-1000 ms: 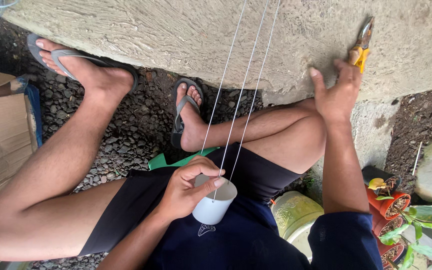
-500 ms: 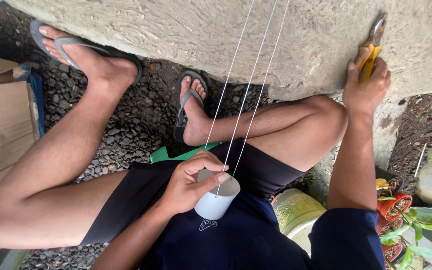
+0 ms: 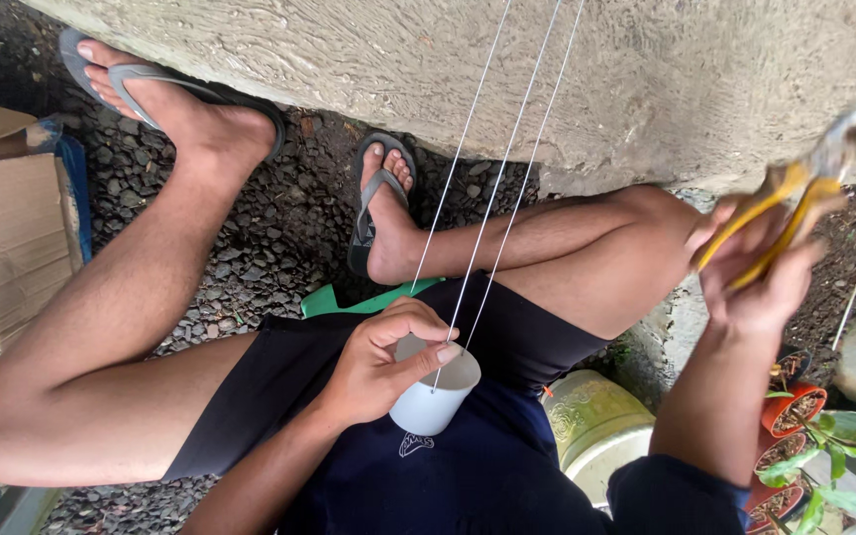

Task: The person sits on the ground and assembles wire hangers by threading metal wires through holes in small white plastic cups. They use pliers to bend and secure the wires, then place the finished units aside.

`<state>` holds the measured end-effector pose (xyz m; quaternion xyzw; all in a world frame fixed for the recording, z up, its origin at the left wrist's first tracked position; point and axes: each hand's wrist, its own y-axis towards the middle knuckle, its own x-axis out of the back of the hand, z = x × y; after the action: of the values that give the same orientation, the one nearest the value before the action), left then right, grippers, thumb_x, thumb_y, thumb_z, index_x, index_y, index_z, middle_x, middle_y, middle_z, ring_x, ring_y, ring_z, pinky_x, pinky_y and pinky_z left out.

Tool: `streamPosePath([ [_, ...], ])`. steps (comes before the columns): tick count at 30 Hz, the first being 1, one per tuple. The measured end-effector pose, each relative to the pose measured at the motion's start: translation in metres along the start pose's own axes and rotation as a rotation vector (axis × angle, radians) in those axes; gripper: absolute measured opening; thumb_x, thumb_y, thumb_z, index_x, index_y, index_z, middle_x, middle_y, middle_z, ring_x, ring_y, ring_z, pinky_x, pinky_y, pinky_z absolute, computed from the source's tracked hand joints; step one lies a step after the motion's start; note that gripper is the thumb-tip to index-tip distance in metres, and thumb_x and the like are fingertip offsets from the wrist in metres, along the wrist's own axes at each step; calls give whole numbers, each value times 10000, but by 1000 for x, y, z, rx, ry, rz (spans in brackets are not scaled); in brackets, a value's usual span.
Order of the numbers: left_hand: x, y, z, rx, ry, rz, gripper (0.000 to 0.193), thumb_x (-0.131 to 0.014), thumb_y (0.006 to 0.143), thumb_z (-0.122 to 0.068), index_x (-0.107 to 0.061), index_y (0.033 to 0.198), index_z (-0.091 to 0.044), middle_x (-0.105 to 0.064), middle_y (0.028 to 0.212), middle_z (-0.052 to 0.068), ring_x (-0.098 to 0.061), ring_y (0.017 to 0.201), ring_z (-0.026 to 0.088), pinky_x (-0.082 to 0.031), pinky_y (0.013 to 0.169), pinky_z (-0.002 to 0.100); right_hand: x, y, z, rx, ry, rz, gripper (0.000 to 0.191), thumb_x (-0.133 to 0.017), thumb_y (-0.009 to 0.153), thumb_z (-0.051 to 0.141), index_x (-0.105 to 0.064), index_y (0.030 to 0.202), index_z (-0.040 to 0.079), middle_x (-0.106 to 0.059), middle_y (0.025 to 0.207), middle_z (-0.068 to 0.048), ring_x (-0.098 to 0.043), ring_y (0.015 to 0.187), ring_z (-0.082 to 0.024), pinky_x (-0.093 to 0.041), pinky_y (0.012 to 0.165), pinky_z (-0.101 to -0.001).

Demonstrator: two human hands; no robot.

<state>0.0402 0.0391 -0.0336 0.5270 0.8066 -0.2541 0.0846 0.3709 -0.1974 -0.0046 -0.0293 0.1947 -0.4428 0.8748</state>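
The left hand grasps a small white cup from the side, fingers curled around its wall and the thumb laid across the rim, holding it just above the person's lap. Three thin white strings run taut from the cup's mouth, right at the thumb tip, up and away past the rough concrete ledge toward the top edge of the view. The right hand is well apart from the cup, raised off to the far side beyond the bent knee, and it is clenched around the yellow handles of a pair of pliers, whose metal head points up and outward from the fingers, blurred. Whether the plier head is parted or closed cannot be told. Between the two hands lie the strings and the raised leg. Beyond the left hand, a foot in a grey flip-flop rests on dark gravel. Further out on that side sits a cardboard box. Below the right hand stand small potted plants and a pale green pot.
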Motion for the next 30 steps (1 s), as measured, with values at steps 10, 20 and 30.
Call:
streamPosePath([
  [10,0,-2,1,-9,-19,1,109,-783,929,-40,-729,1021,-59,-705,985,27,-649,962,139,-524,883,283,-102,-73,20,-382,-1135,701,342,-693,875,171,-693,1196,53,-646,1262,-142,-689,1088,-255,-571,876,-378],
  [20,-1,-3,2,21,-57,8,108,-776,930,-37,-739,1028,-60,-690,968,22,-639,944,121,-528,860,271,-136,-85,22,-326,-1246,984,315,-723,860,156,-678,1133,4,-613,1242,-175,-645,1044,-334,-532,850,-417],
  [30,0,-4,5,18,-55,6,114,-768,932,-24,-741,1037,-57,-699,987,27,-644,973,129,-527,875,276,-147,-83,23,-370,-1158,1006,300,-749,846,152,-675,1108,24,-614,1231,-144,-677,1001,-300,-554,813,-387],
])
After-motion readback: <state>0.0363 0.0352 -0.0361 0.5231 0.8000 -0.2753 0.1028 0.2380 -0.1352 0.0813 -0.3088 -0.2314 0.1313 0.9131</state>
